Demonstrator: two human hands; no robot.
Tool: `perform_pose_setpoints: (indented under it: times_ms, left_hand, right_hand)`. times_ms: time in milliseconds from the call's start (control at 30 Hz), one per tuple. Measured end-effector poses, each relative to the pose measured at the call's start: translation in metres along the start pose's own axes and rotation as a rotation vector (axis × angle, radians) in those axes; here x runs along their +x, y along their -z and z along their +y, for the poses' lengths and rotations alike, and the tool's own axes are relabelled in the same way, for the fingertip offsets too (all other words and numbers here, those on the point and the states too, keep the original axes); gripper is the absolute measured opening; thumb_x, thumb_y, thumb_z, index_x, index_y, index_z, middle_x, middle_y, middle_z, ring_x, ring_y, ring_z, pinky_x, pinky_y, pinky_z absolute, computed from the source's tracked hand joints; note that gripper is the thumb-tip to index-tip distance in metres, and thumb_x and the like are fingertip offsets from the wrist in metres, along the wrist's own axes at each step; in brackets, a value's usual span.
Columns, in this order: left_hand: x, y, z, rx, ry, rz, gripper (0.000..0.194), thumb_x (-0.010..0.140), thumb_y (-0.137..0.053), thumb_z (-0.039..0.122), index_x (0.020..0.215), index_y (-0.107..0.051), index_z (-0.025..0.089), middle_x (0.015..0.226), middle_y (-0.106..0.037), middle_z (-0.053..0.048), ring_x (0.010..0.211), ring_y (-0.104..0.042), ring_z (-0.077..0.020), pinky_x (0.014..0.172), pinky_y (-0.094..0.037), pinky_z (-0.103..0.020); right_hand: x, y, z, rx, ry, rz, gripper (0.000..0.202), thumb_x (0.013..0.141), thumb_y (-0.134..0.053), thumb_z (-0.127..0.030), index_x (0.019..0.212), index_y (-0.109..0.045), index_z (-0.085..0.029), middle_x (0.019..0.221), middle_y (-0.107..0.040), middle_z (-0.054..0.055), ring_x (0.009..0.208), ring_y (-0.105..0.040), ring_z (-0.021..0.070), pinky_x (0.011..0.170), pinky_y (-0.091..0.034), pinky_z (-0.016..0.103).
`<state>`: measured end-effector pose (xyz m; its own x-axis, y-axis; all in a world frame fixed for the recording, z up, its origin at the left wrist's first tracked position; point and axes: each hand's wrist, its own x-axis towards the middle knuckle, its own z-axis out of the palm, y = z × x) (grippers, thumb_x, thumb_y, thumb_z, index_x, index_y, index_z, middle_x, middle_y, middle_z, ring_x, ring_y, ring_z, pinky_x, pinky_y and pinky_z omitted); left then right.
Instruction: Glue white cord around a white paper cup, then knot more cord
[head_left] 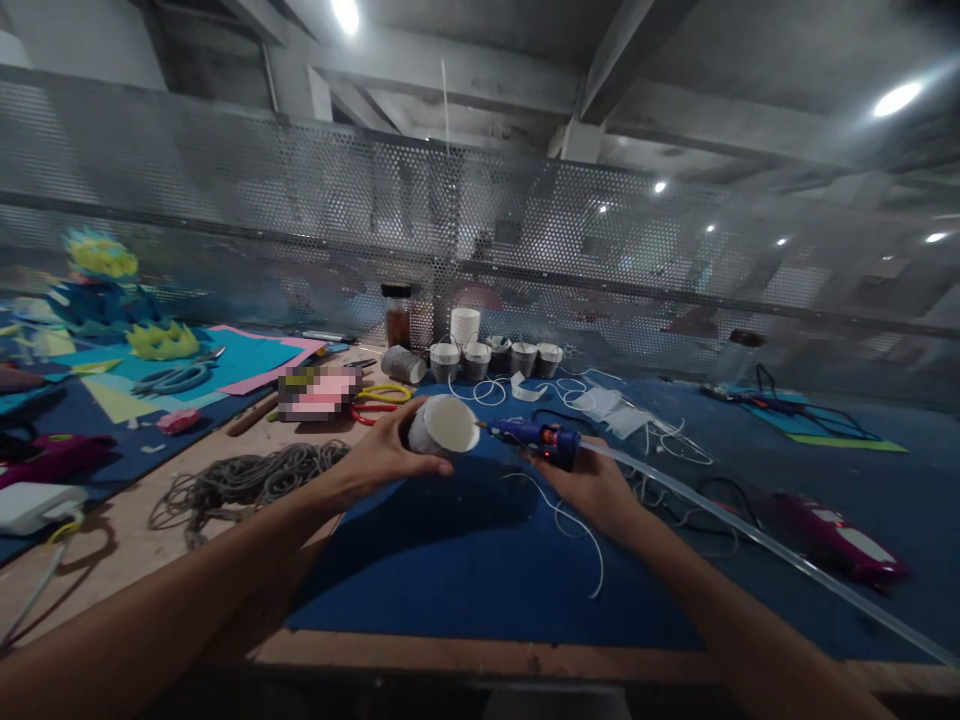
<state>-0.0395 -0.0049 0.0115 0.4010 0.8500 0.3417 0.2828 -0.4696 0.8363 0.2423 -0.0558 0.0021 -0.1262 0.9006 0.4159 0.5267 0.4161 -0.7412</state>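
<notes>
My left hand (394,440) is wrapped round a paper cup (444,424), tilted so that its pale open mouth faces right. In my right hand (589,485) is a blue hot glue gun (536,438), a long clear glue stick (720,515) running out of its back. The gun's nozzle points left and sits right by the cup's rim; whether they touch I cannot tell. Below the gun a loose white cord (581,530) curls on the blue mat (480,590). Behind my hands several wrapped cups (477,361) stand in a row.
A grey cord bundle (262,480) lies on the left, near red- and yellow-handled tools (382,395). Coloured paper (247,365) and scissors (176,375) lie farther left. A lidded jar (397,318) stands behind. On the right rests a purple device (844,540). A perforated metal screen (510,230) closes the back.
</notes>
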Motion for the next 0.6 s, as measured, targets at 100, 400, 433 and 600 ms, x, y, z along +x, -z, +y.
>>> perform_pose_setpoints:
  times_ms: [100,400,433,600]
  left_hand:
    - [0.0010,0.0001,-0.0008,-0.010,-0.010,0.020,0.073,0.060,-0.084,0.036,0.125,-0.057,0.016,0.119,-0.064,-0.011,0.116,-0.055,-0.0310,0.102,-0.041,-0.044]
    - [0.0020,0.0017,-0.0004,0.014,-0.015,0.072,0.075,0.059,-0.084,0.037,0.125,-0.056,0.016,0.120,-0.063,-0.011,0.115,-0.056,-0.0307,0.103,-0.041,-0.045]
    - [0.0019,0.0019,0.0001,0.018,-0.013,0.078,0.076,0.059,-0.084,0.038,0.125,-0.056,0.016,0.121,-0.063,-0.011,0.115,-0.055,-0.0308,0.103,-0.041,-0.045]
    - [0.0013,0.0017,0.0034,0.025,-0.001,0.058,0.078,0.058,-0.084,0.039,0.127,-0.054,0.017,0.121,-0.062,-0.012,0.116,-0.055,-0.0317,0.104,-0.040,-0.048]
  right_hand:
    - [-0.0002,0.0000,0.0007,-0.030,0.015,0.014,0.023,0.081,-0.066,-0.041,0.089,-0.069,-0.019,0.077,-0.068,0.006,0.070,-0.062,0.0222,0.060,-0.046,0.031]
    - [-0.0033,-0.0003,-0.0031,0.037,0.024,-0.007,0.024,0.081,-0.068,-0.042,0.088,-0.069,-0.019,0.076,-0.068,0.006,0.072,-0.062,0.0221,0.062,-0.049,0.031]
    - [-0.0033,-0.0010,-0.0035,0.058,0.023,0.000,0.024,0.080,-0.068,-0.042,0.088,-0.069,-0.019,0.076,-0.068,0.006,0.073,-0.062,0.0224,0.063,-0.050,0.032]
    - [-0.0030,-0.0019,-0.0048,0.125,0.027,0.008,0.023,0.080,-0.069,-0.041,0.088,-0.069,-0.019,0.078,-0.068,0.006,0.074,-0.062,0.0225,0.065,-0.050,0.033]
